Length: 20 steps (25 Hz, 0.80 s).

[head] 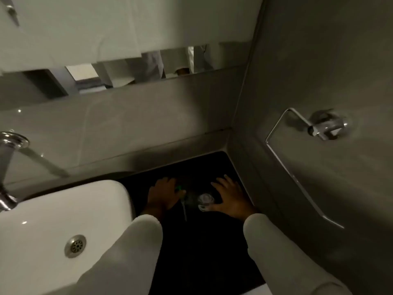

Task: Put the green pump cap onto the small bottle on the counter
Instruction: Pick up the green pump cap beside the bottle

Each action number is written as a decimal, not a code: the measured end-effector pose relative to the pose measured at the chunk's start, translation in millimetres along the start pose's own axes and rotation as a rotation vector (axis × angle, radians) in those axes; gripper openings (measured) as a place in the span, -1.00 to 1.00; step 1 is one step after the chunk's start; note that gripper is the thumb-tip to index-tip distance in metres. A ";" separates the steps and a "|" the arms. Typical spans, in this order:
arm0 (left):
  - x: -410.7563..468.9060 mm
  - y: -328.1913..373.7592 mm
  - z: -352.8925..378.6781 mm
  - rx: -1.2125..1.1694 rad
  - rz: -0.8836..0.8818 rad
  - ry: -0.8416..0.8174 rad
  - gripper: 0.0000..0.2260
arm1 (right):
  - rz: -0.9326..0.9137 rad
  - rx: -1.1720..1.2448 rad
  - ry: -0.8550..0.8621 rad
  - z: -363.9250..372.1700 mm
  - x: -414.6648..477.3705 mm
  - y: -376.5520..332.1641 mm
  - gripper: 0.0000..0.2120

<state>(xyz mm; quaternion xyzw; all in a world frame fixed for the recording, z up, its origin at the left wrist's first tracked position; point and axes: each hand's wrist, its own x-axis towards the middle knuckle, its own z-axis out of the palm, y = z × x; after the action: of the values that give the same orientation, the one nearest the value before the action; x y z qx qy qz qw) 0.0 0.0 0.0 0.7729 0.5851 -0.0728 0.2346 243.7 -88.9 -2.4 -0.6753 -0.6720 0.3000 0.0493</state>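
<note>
Down on the dark counter [204, 241], beside the white sink [53, 220], both hands work close together in dim light. The left hand [163, 193] is clenched around the green pump cap [179, 188], whose thin dip tube [184, 209] trails toward the camera. The right hand [230, 198] has its fingers spread, with the thumb and palm against the small bottle [204, 201], a clear one; it seems to be gripping it, though blur makes that uncertain. Cap and bottle sit just beside each other, not joined.

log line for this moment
left hand: holds green pump cap | right hand: on small bottle | cap: not yet on
</note>
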 end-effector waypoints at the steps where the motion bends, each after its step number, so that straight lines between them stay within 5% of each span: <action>1: 4.0 -0.6 10.8 0.016 -0.032 -0.035 -0.43 | 0.007 0.087 -0.025 7.8 3.6 1.0 -0.08; 7: 31.4 4.9 48.7 -0.096 -0.258 -0.074 -0.50 | 0.048 0.484 0.107 51.6 18.7 1.1 -0.45; 14: 42.0 9.1 48.4 -0.212 -0.376 -0.074 -0.61 | 0.024 0.355 0.130 38.8 37.2 5.9 -0.55; 17: 40.2 14.4 24.5 -0.341 -0.328 0.082 -0.66 | 0.051 0.311 0.074 23.4 45.6 2.8 -0.58; 20: 28.8 31.7 -16.2 -0.611 -0.123 0.432 -0.76 | 0.061 0.251 0.024 11.4 51.4 -0.3 -0.57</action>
<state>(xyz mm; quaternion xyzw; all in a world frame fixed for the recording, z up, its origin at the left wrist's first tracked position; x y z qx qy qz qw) 35.9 25.8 11.9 0.6282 0.6612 0.2557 0.3205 233.8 -44.5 -29.0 -0.6877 -0.6076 0.3747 0.1322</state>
